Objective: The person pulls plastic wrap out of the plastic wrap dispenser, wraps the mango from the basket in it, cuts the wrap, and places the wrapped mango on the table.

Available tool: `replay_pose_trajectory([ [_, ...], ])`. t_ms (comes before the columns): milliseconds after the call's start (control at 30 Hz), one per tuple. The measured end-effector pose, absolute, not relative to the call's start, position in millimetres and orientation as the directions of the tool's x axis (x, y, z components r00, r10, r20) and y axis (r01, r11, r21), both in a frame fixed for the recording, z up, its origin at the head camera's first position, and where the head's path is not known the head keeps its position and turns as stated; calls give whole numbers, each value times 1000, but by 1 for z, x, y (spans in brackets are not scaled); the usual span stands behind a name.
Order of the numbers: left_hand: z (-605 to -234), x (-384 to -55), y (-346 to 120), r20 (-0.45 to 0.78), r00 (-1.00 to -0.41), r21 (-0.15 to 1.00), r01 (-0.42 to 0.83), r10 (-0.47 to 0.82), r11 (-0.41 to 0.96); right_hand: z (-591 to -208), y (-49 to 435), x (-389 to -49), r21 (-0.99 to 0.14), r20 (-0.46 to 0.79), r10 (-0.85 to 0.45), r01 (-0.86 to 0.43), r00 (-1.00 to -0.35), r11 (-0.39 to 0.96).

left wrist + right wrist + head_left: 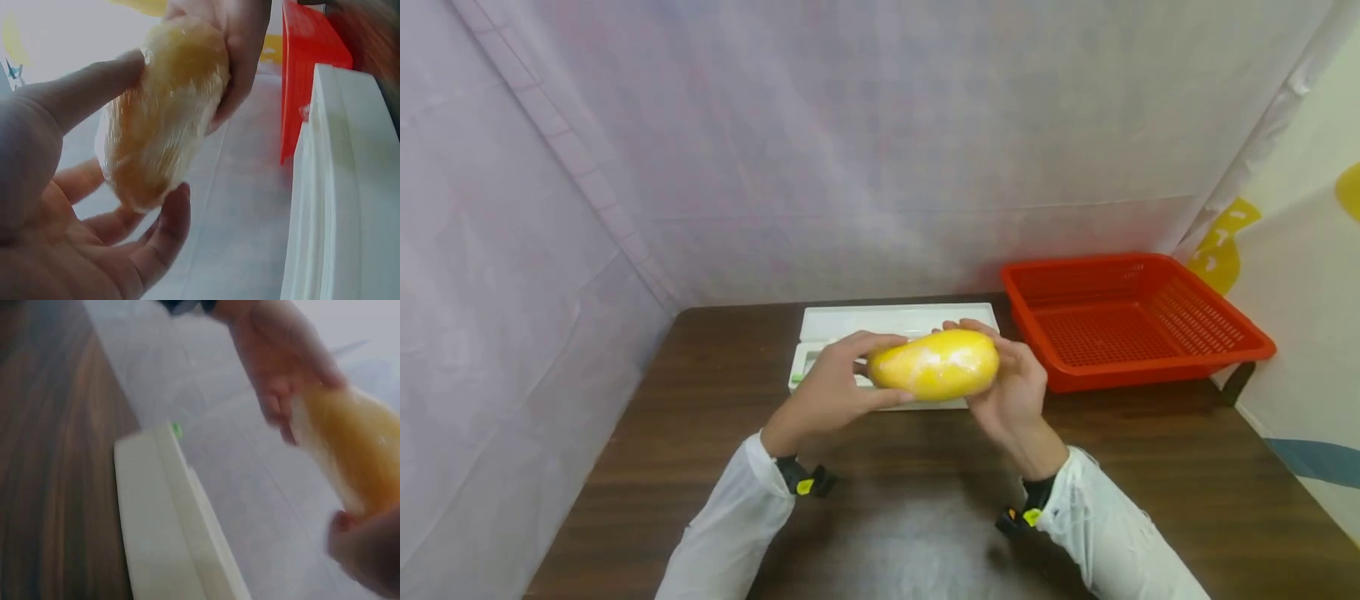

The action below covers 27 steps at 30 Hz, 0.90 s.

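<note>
A plump, oblong yellow fruit, like a mango or papaya, is held up above the table between both hands. Clear plastic film covers it, wrinkled and shiny in the left wrist view. My left hand grips its left end, thumb on the near side and fingers on the far side. Around the right end curls my right hand, its fingers partly hidden behind the fruit. Behind and below both hands lies a long white box with its lid raised and a small green part at one end.
A red plastic basket with perforated sides stands at the table's back right, partly past the edge. Whitish sheeting hangs behind the dark wood table and along its left side. Yellow shapes mark the sheet at right.
</note>
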<state>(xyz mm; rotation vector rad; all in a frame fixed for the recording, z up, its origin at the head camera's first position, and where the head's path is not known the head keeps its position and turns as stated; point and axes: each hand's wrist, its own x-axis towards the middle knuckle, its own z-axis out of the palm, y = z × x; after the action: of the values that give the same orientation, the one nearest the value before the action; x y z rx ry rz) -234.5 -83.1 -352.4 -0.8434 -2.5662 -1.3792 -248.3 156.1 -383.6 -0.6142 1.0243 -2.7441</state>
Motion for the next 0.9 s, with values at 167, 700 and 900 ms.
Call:
replay_pose_trajectory([
  [167, -353, -234, -97, 359, -823, 713, 546, 440, 440, -383, 177, -249, -841, 467, -491, -196, -735, -505],
  [700, -372, -223, -118, 290, -749, 639, 615, 595, 462, -379, 208, -243, -677, 351, -691, -681, -632, 279],
  [900, -395, -221, -116, 247, -767, 587, 605, 592, 539, -394, 207, -243, -556, 361, -699, -744, -618, 371],
])
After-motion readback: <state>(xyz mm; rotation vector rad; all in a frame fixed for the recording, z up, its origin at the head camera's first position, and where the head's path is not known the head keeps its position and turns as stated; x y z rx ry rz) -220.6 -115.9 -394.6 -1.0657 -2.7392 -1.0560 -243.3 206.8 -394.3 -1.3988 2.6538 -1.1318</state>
